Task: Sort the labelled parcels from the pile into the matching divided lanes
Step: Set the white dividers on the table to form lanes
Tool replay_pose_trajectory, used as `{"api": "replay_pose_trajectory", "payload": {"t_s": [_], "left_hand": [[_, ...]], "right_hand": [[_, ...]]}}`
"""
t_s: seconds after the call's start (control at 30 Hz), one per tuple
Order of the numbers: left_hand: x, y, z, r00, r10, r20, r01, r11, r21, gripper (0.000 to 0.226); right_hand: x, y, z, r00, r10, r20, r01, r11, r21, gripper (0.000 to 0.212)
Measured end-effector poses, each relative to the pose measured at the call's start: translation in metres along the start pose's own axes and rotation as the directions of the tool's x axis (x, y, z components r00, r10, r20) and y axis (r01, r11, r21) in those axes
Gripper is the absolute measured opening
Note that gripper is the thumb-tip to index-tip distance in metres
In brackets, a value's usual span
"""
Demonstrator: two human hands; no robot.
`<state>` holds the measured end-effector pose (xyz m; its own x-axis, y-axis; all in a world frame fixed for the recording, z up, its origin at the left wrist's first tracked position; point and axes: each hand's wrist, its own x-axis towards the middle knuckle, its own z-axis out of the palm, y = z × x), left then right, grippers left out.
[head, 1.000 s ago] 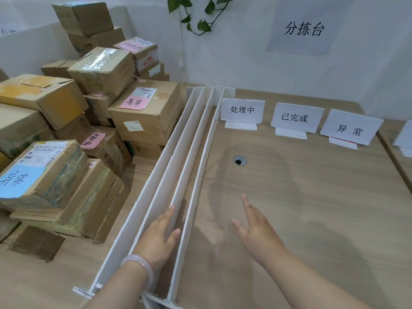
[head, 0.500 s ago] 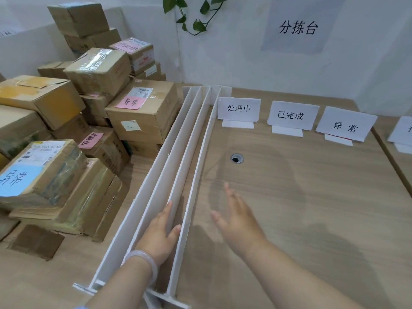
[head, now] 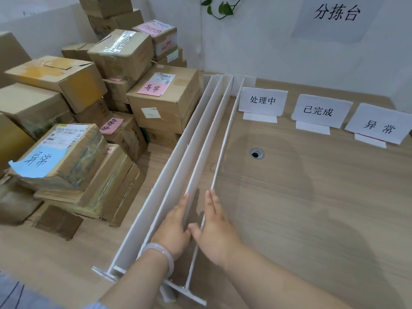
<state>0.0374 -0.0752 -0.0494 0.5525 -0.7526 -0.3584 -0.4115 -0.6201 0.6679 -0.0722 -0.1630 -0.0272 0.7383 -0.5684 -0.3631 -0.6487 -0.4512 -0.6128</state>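
My right hand (head: pixel 215 233) has slid left beside my left hand (head: pixel 175 228), both flat, gripping nothing, against the flimsy-looking white foam-board lane divider (head: pixel 187 141), best pushed low, while stiff brown cardboard parcels (head: pixel 165 103) sit piled at the left edge of the wooden bench (head: pixel 312 219).

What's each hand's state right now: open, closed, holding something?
Left hand: open, fingers straight along a white divider, holding nothing.
Right hand: open, fingers straight by the rightmost divider, holding nothing.

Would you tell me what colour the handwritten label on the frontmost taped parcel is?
The label is light blue; the head view shows it best.
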Motion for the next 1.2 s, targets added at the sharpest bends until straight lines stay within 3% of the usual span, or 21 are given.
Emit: {"api": "replay_pose_trajectory", "payload": {"t_s": [0.23,0.57,0.8,1.2], "left_hand": [[0.002,-0.002,0.002,1.000,-0.019,-0.016,0.021,0.997,0.074,0.083],[-0.002,0.000,0.003,0.996,-0.080,-0.037,0.085,0.985,0.150,0.081],[-0.007,0.006,0.000,0.988,-0.155,-0.005,0.153,0.970,0.189,0.083],[-0.026,0.006,-0.005,0.990,-0.095,-0.108,0.110,0.984,0.138,0.074]], "right_hand": [[0.000,0.013,-0.011,0.994,0.088,0.063,-0.083,0.994,-0.073,0.085],[-0.004,0.012,-0.010,0.992,0.116,0.053,-0.118,0.992,0.035,0.078],[-0.007,0.004,0.004,0.979,0.163,0.122,-0.179,0.975,0.134,0.114],[-0.039,0.001,-0.003,0.971,0.219,-0.092,-0.206,0.969,0.136,0.091]]}}
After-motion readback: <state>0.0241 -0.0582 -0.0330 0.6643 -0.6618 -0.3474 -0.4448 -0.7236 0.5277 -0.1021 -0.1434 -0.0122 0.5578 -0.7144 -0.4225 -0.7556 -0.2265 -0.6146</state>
